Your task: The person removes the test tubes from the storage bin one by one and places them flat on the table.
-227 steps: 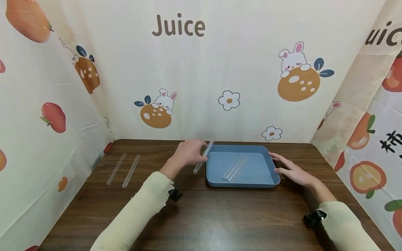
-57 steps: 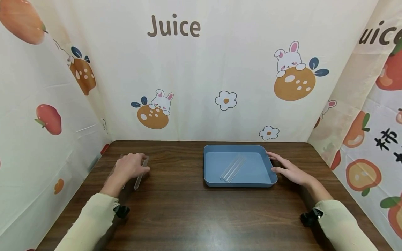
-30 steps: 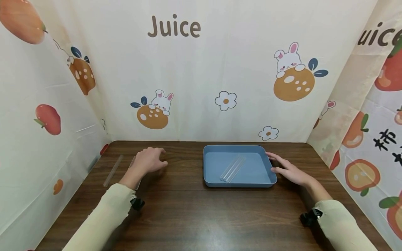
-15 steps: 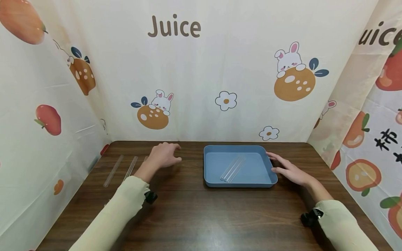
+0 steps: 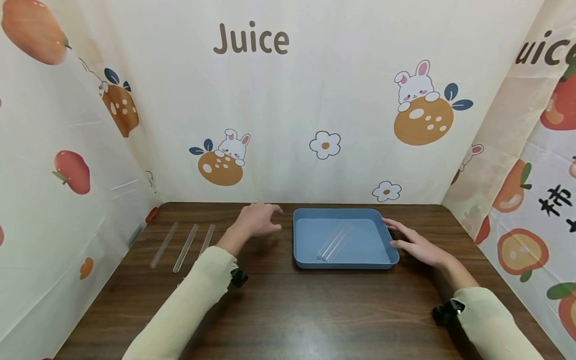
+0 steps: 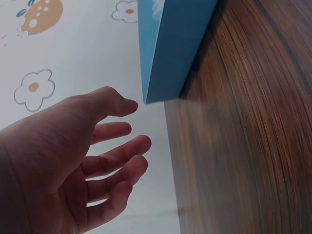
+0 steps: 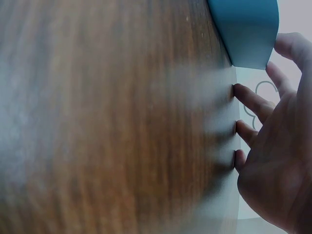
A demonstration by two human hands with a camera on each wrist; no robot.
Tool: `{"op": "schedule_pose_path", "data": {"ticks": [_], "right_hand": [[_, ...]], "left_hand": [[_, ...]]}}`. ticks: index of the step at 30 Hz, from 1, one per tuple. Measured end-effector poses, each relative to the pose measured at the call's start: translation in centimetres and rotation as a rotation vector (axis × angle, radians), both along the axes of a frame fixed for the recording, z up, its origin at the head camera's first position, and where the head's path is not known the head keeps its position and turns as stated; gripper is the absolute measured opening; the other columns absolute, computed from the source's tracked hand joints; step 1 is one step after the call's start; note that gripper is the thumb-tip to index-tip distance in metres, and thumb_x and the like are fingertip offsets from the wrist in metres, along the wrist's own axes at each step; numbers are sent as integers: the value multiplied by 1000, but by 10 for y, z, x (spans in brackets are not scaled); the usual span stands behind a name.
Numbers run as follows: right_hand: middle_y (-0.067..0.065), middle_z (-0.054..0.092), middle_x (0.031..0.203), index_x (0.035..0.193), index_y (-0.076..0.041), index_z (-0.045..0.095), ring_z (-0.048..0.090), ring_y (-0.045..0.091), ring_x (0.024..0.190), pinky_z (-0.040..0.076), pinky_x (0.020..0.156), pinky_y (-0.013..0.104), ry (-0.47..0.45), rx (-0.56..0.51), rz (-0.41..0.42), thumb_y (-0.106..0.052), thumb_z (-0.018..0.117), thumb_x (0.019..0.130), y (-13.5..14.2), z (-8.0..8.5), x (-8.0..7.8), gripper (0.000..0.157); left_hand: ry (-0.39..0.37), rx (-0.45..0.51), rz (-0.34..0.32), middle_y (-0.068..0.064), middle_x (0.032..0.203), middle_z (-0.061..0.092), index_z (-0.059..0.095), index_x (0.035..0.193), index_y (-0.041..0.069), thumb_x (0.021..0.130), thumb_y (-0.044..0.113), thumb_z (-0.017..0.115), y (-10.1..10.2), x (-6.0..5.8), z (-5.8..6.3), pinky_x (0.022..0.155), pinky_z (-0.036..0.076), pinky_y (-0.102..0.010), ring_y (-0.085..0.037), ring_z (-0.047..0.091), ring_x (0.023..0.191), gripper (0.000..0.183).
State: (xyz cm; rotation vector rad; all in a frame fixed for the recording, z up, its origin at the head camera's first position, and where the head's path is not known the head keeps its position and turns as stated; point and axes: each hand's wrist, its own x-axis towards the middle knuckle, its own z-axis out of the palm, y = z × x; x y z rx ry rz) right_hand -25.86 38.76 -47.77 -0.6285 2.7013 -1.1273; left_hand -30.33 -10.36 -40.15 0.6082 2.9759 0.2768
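Note:
My left hand [image 5: 257,220] hovers just left of the blue tray [image 5: 346,266], fingers loosely bent and holding nothing. The left wrist view shows that hand [image 6: 73,151] with bare fingertips near the tray's side wall [image 6: 178,48]. At the tray's right end, my right hand [image 5: 420,246] touches the wall with thumb and forefinger, its other fingertips down on the table; the right wrist view has this hand [image 7: 278,146] at the tray corner [image 7: 248,34]. Clear thin tubes [image 5: 334,244] lie side by side, slanted, in the tray.
Three more clear tubes lie spaced apart on the table's left: a far-left tube [image 5: 164,246], a middle tube [image 5: 185,248] and a right tube [image 5: 207,239] partly hidden by my left sleeve. A printed curtain [image 5: 279,100] rises behind the brown wooden table [image 5: 288,310].
My left hand, which held a tube beside the tray, laid it at the left beside the other two, let go, and moved back right to the tray. My right hand stayed at the tray.

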Motion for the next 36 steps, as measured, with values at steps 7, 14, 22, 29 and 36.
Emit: {"op": "schedule_pose_path", "data": {"ticks": [7, 14, 22, 29, 36], "right_hand": [[35, 38, 176, 178, -7, 27, 37, 61, 157, 38, 113, 84, -3, 2, 4, -20, 60, 115, 1, 0, 0, 72], [35, 38, 176, 178, -7, 27, 38, 60, 157, 39, 113, 83, -3, 3, 1, -20, 60, 115, 2, -1, 1, 72], [37, 37, 175, 178, -7, 26, 36, 62, 159, 35, 113, 87, -17, 3, -4, -20, 60, 115, 1, -1, -1, 73], [36, 38, 176, 178, -7, 27, 37, 61, 158, 36, 114, 87, -11, 7, -7, -20, 60, 115, 1, 0, -1, 72], [36, 38, 176, 178, -8, 27, 37, 61, 158, 36, 113, 87, -13, 13, -8, -21, 60, 115, 1, 1, 0, 73]], "left_hand": [[-3, 5, -24, -4, 118, 82, 75, 147, 22, 104, 36, 77, 24, -2, 2, 88, 60, -45, -22, 67, 98, 45], [-12, 13, -82, 0, 106, 81, 74, 148, 19, 103, 34, 77, 44, -10, 3, 78, 55, -35, -18, 67, 93, 48], [-12, 55, -146, 2, 99, 80, 71, 153, 22, 104, 29, 76, 64, -19, 4, 78, 51, -31, -15, 67, 90, 50], [-43, 49, -160, 2, 105, 80, 68, 156, 23, 105, 27, 77, 80, -25, 2, 84, 54, -32, -16, 68, 95, 53], [-56, 17, -166, 2, 108, 82, 66, 159, 25, 104, 32, 80, 97, -29, -2, 87, 56, -33, -14, 71, 98, 57]]}}
